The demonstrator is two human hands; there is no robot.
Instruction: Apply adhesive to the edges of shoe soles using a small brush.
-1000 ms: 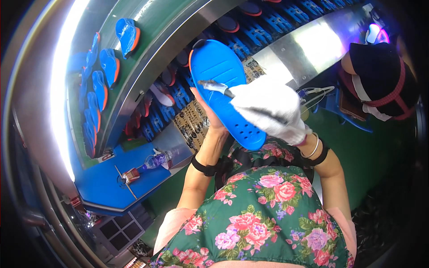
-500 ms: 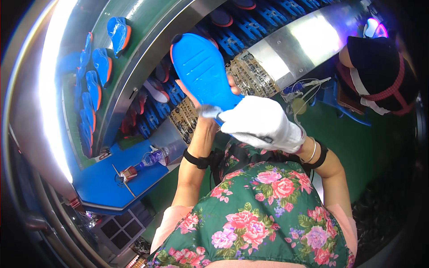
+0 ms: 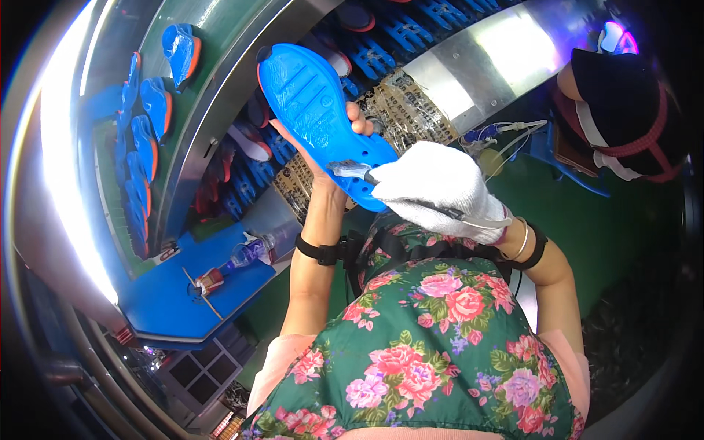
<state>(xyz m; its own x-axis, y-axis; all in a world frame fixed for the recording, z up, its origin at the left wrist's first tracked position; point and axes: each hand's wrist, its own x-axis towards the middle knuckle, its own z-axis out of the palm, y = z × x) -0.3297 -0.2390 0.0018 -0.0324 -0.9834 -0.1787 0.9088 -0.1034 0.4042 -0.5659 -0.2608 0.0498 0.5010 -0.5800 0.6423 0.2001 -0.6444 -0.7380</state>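
Observation:
A blue shoe sole (image 3: 304, 99) with an orange edge is tilted up in front of me, its wet, shiny grooved face showing. My bare left hand (image 3: 324, 182) grips it from behind, with fingertips curled over the right edge. My right hand (image 3: 436, 187), in a white knit glove, is closed around a small brush (image 3: 349, 170). The brush's pale wet bristles lie against the sole's lower part, beside several small holes. The glove covers most of the brush handle.
More blue soles (image 3: 155, 106) sit on a green belt at left, beneath a bright light. A blue table (image 3: 172, 297) holds a purple bottle (image 3: 246, 253). Shoe parts (image 3: 418, 33) line a rack at the back. Another person (image 3: 620, 106) sits at far right.
The sole has shifted left and slightly up, turning so that its lower holes show. The brush has come from near the lower left edge onto the sole's face.

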